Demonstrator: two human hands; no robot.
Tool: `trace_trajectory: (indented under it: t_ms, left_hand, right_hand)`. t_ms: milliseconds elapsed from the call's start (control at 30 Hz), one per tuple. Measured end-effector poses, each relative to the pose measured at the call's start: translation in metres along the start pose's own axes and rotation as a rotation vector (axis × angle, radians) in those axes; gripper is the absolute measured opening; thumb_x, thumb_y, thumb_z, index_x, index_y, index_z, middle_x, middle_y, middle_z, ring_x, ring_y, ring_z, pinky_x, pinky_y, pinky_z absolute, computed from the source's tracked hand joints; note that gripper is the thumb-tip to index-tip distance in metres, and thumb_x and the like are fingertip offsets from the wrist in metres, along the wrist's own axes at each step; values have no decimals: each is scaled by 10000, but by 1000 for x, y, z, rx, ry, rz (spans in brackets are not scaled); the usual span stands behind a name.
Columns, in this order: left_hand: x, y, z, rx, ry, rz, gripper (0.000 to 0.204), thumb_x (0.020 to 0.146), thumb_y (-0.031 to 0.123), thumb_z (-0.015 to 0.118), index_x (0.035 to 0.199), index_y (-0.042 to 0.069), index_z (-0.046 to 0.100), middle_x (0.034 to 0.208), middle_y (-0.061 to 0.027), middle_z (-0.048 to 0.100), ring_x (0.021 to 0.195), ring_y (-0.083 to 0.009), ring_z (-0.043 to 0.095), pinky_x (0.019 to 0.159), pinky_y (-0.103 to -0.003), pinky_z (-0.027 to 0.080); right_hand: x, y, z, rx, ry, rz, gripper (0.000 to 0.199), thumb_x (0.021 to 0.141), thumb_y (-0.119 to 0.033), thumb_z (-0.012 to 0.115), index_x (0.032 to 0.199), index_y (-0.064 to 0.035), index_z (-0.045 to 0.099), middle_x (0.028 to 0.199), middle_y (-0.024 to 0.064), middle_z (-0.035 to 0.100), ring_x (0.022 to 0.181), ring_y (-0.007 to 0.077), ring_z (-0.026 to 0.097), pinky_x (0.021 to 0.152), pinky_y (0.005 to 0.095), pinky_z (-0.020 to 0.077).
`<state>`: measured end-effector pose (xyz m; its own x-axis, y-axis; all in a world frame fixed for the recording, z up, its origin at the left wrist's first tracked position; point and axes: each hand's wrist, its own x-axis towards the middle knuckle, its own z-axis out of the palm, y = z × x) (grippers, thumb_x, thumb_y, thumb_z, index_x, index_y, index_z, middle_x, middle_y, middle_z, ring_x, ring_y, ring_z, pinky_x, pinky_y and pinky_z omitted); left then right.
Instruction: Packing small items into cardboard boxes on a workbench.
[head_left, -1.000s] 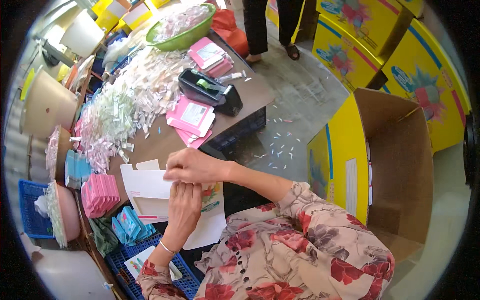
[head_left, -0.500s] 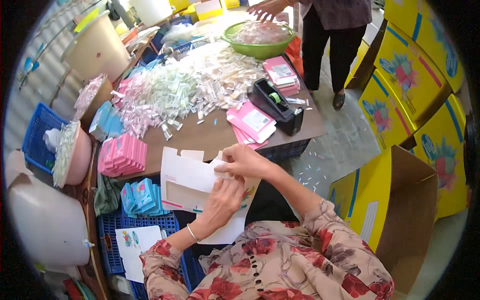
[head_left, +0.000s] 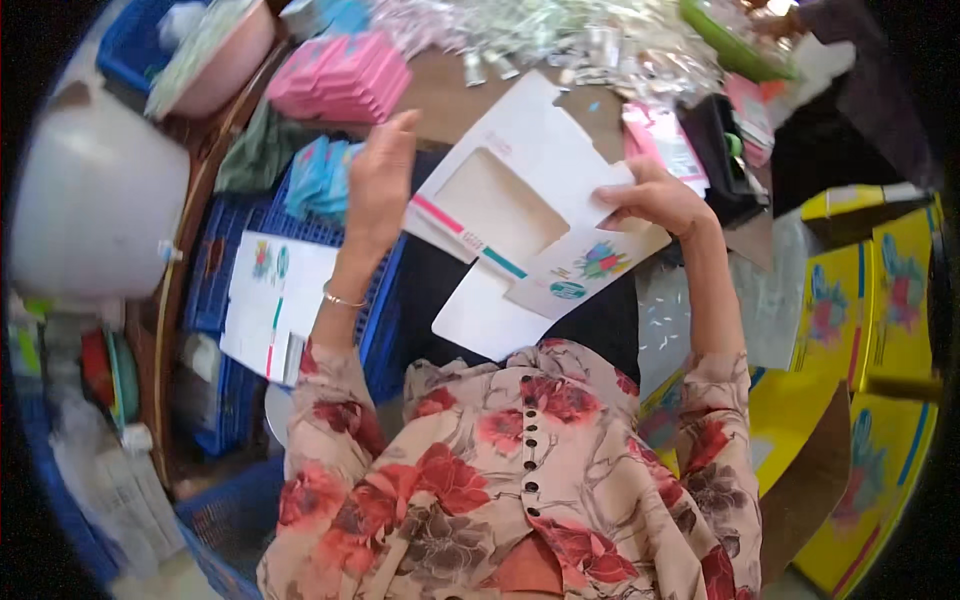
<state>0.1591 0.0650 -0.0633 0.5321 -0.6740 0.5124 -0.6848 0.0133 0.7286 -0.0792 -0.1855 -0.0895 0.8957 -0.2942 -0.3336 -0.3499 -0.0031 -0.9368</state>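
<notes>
My right hand (head_left: 650, 200) grips the right side of a white cardboard box (head_left: 530, 125), thumb on top of the card. The box has a cut-out window, a colourful splash print and a flap hanging down over my lap. My left hand (head_left: 380, 190) is raised off the box on the left, slightly blurred, its fingers pointing up and holding nothing that I can see. Close to it lie a stack of pink packs (head_left: 340, 78) on the table and several light-blue packs (head_left: 322, 178) over a blue basket.
Another white printed box (head_left: 280, 300) lies on the blue basket (head_left: 205, 265) at my left. Small clear sachets (head_left: 600, 40) are heaped on the table, near a black tape dispenser (head_left: 712, 150). Yellow cartons (head_left: 830, 310) stand at the right; a pale tub (head_left: 100, 200) is far left.
My left hand has let go of the box and moved left toward the packs. The box is now tilted, held by my right hand alone. The view has swung downward.
</notes>
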Motion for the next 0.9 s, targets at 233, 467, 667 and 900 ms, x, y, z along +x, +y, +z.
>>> trace_trajectory:
  t_ms: [233,467,667,900]
  left_hand:
    - [-25,6,16,-88,-258,-105,504,991,324,549,1342,-34,487,1258,-275,586,1158,-402,589,926,-398,484]
    - [-33,-3,34,145,-339,135,630,930,281,640,1402,-63,404,1310,-297,540,1194,-428,549,980,-423,472]
    - [-45,-1,58,212,-435,180,708,907,350,652,1423,-50,378,1363,-300,492,1231,-420,523,1009,-437,462]
    - [-95,9,113,371,-618,427,794,862,483,655,1443,5,401,1511,-246,338,1444,-366,262,1148,-529,239]
  right_hand:
    - [13,-6,7,275,-212,4,298,859,-149,737,1079,39,668,976,106,710,836,184,705,697,346,629]
    - [-3,-32,14,79,-200,-2,304,800,-184,800,1001,27,712,876,36,729,730,87,664,654,209,503]
    - [-31,-14,2,-67,-100,27,263,810,-212,798,918,17,724,802,0,710,635,55,629,587,207,491]
    - [-90,59,-16,-486,90,230,275,747,-256,825,775,-39,658,693,16,642,614,120,614,547,286,450]
